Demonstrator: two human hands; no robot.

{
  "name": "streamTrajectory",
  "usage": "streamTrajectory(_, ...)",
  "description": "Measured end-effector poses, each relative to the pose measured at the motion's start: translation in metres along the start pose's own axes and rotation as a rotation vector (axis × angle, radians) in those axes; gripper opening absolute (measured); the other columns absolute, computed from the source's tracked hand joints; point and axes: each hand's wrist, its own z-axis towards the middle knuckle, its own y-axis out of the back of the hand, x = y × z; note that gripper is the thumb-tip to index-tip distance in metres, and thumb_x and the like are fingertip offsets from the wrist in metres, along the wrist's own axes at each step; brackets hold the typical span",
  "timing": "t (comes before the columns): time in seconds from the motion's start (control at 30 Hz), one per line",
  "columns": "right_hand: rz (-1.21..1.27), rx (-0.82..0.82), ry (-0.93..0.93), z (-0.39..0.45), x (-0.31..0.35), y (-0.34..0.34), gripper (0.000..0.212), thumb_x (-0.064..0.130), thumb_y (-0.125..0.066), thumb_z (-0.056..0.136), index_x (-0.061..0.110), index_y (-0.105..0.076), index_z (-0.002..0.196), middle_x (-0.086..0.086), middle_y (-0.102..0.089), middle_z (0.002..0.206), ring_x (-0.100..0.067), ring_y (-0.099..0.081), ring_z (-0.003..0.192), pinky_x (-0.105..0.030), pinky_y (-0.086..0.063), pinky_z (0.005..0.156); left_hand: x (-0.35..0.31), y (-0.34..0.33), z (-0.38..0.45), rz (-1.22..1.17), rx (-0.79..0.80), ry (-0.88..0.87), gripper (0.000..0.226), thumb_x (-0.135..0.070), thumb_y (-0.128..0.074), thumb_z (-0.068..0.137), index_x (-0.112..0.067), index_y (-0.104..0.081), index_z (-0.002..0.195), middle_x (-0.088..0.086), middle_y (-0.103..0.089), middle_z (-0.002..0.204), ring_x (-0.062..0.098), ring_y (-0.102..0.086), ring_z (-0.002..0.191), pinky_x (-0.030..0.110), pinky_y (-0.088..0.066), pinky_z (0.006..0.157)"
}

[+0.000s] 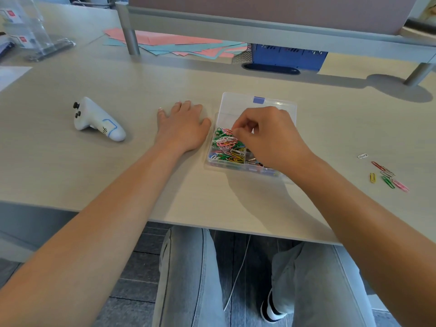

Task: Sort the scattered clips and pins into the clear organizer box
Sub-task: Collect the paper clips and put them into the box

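Observation:
The clear organizer box (pixel 226 102) lies open on the desk, its lid with a purple latch tipped back. Its left compartments hold a heap of coloured paper clips (pixel 226 145). My right hand (pixel 269 135) hovers over the box with fingertips pinched together right above the heap; a pink clip (pixel 228 131) sits at the fingertips, and I cannot tell whether it is held. My left hand (pixel 182 126) rests flat on the desk, fingers spread, touching the box's left side. Several loose clips (pixel 387 175) lie scattered on the desk at the right, with one white clip (pixel 362 156) apart.
A white handheld controller (pixel 99 120) lies on the desk at the left. Pink and blue paper sheets (pixel 179 43) sit at the back under a metal shelf rail. A clear stand (pixel 35 36) is at the far left. The desk's front edge runs above my knees.

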Motion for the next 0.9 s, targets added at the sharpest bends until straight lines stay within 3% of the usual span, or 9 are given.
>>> streamTrajectory(0.17,0.07,-0.042,-0.11,-0.014,-0.016,0.025,0.013,0.022,-0.063,0.095,0.024,-0.076,0.093,0.012,-0.069,0.081,-0.006,-0.064,0.074,-0.019,-0.051,0.067,-0.003,0.005,-0.01,-0.121,-0.059,-0.012,0.045,-0.034,-0.037,0.099,-0.017,-0.052,0.138,0.009,-0.051,0.145,0.03,-0.041,0.137,0.056,-0.023,0.116)
streamTrajectory(0.33,0.142,-0.133,-0.226,-0.043,-0.04,0.045,0.012,0.02,-0.064,0.094,0.022,-0.076,0.092,0.012,-0.069,0.081,-0.008,-0.063,0.077,-0.017,-0.049,0.068,-0.02,0.021,-0.021,-0.365,-0.139,-0.019,0.044,-0.026,-0.041,0.102,-0.012,-0.051,0.142,0.012,-0.052,0.145,0.03,-0.046,0.134,0.039,-0.036,0.11)
streamTrajectory(0.47,0.16,-0.167,-0.259,-0.064,-0.056,0.059,0.013,0.02,-0.063,0.094,0.023,-0.075,0.089,0.012,-0.069,0.08,-0.003,-0.058,0.072,-0.007,-0.042,0.059,-0.057,0.033,-0.039,-0.396,-0.196,-0.105,0.042,-0.03,-0.043,0.103,-0.013,-0.052,0.14,0.008,-0.054,0.142,0.026,-0.048,0.132,0.038,-0.038,0.106)
streamTrajectory(0.67,0.171,-0.206,-0.351,-0.101,-0.078,0.079,0.012,0.022,-0.064,0.093,0.024,-0.074,0.086,0.012,-0.067,0.075,-0.007,-0.058,0.074,-0.025,-0.048,0.064,-0.124,0.035,-0.065,-0.377,-0.18,-0.267,0.04,-0.036,-0.046,0.102,-0.018,-0.054,0.137,-0.001,-0.053,0.14,0.02,-0.047,0.13,0.038,-0.04,0.103)
streamTrajectory(0.77,0.151,-0.236,-0.396,-0.121,-0.093,0.093,0.013,0.023,-0.064,0.093,0.026,-0.073,0.085,0.013,-0.063,0.075,-0.005,-0.057,0.073,-0.021,-0.044,0.063,-0.162,0.028,-0.078,-0.381,-0.139,-0.341,0.04,-0.037,-0.046,0.102,-0.017,-0.056,0.135,-0.001,-0.053,0.141,0.02,-0.046,0.13,0.042,-0.04,0.106)
streamTrajectory(0.9,0.02,-0.269,-0.421,-0.151,-0.122,0.111,0.007,0.022,-0.066,0.09,0.026,-0.071,0.093,0.01,-0.062,0.094,-0.01,-0.058,0.089,-0.021,-0.044,0.071,-0.219,0.015,-0.093,-0.396,-0.082,-0.454,0.038,-0.032,-0.048,0.102,-0.014,-0.057,0.134,0.0,-0.056,0.138,0.019,-0.05,0.127,0.034,-0.04,0.103)
